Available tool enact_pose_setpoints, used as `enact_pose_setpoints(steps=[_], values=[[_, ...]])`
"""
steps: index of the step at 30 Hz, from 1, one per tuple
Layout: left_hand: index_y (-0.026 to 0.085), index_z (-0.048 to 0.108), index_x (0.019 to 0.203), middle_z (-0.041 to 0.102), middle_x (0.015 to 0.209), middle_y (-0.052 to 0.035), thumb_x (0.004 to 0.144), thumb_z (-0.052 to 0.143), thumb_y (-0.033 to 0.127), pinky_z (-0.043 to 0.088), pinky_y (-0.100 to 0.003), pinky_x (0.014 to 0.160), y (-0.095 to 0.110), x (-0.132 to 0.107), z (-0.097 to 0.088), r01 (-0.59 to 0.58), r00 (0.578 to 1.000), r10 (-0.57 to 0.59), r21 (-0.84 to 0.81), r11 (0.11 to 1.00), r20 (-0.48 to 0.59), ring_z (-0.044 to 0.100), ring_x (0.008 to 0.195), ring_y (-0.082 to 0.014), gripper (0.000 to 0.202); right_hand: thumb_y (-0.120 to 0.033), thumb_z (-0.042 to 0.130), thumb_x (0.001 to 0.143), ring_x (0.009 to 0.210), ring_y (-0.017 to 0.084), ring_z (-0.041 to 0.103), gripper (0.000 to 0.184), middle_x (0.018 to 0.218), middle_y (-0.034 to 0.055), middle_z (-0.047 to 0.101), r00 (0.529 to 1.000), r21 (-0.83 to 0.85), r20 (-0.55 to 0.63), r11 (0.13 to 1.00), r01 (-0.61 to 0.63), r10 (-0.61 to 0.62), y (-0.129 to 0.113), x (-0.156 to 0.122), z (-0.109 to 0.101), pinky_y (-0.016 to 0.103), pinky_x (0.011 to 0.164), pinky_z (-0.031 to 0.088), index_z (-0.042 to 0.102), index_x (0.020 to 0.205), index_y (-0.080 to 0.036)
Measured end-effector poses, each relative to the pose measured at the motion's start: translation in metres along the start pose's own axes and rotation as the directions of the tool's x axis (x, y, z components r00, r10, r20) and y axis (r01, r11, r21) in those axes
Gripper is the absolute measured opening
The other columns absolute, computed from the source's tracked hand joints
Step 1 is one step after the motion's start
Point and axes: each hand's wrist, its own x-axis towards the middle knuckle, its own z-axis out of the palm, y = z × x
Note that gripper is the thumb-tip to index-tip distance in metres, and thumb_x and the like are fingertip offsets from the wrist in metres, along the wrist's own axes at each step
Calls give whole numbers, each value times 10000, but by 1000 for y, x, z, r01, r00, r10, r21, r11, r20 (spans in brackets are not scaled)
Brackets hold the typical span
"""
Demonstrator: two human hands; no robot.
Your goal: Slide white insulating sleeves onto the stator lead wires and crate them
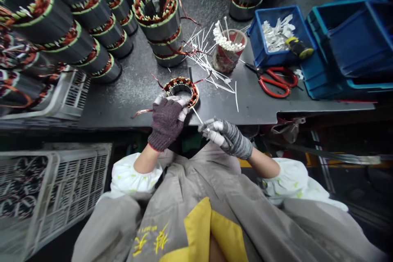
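Observation:
A small motor stator (183, 89) with copper windings sits at the near edge of the dark workbench (132, 90). My left hand (167, 119), in a dark maroon glove, grips the stator's near rim with curled fingers. My right hand (225, 136), in a grey striped glove, is pinched shut on a thin white cable tie (198, 116) that runs up toward the stator. Loose copper leads trail left from the winding.
Stacked wound stators (70, 28) fill the left; another stack (161, 24) stands behind the work. A cup of white ties (229, 49), scattered ties (211, 69), red scissors (276, 82) and blue bins (276, 35) lie right. White crates (58, 184) stand lower left.

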Motion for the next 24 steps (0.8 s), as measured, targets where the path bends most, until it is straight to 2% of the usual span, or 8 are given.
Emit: enact_pose_setpoints(steps=[4,7,9,11,14,17,21,24], values=[[210,663,1350,749,1329,-81,1054,484,338,336,-484,1268,11,4,7,110,986,-121,-99,989,-112,654,1304,-263,369,-485,645,996,1009,196,747,284,1115,83,785,984,149,-123,983,-109,127,13,28,10,364,910,618,761,963,-228],[221,657,1357,759,1309,-72,1029,562,354,405,-436,1219,16,10,14,227,932,-275,-209,951,-238,671,1275,-242,367,-610,755,868,813,184,734,386,884,36,770,890,326,-245,897,-299,386,14,47,18,337,753,630,745,960,-234],[245,719,1241,794,1204,-44,1025,575,348,426,-428,1186,16,12,17,192,923,-254,-225,955,-290,705,1192,-227,280,-617,813,799,625,145,666,417,709,-22,699,811,441,-254,809,-389,528,12,55,21,295,614,594,715,937,-236],[264,759,1135,811,1123,-23,1028,557,326,415,-438,1178,15,12,19,109,938,-159,-172,979,-308,721,1135,-217,237,-593,842,768,540,115,601,416,646,-52,653,786,492,-229,765,-416,575,10,58,23,262,546,548,693,907,-231],[279,767,1141,809,1119,-21,1016,530,303,400,-457,1164,14,9,16,72,958,-83,-52,996,-275,710,1147,-226,269,-552,834,779,565,110,595,371,682,-39,675,808,446,-241,801,-399,537,10,58,23,255,554,533,701,887,-223],[287,753,1214,801,1159,-33,1000,534,288,388,-472,1147,15,5,11,35,973,-42,-35,999,-226,697,1180,-241,306,-525,797,820,696,145,658,323,787,0,733,849,298,-284,883,-363,445,17,59,22,301,677,585,725,894,-220],[266,735,1258,801,1191,-45,996,571,272,398,-459,1135,16,3,5,-52,970,30,-87,995,-240,701,1200,-236,309,-514,714,903,819,189,693,297,886,42,767,916,-13,-333,970,-241,223,30,60,14,371,809,597,761,924,-222],[262,749,1218,806,1187,-37,1001,562,278,413,-447,1119,15,2,7,-76,968,54,-79,994,-245,705,1197,-228,286,-518,679,939,901,216,686,301,945,57,756,963,-287,-268,952,-109,30,30,61,6,398,868,570,785,954,-237]])
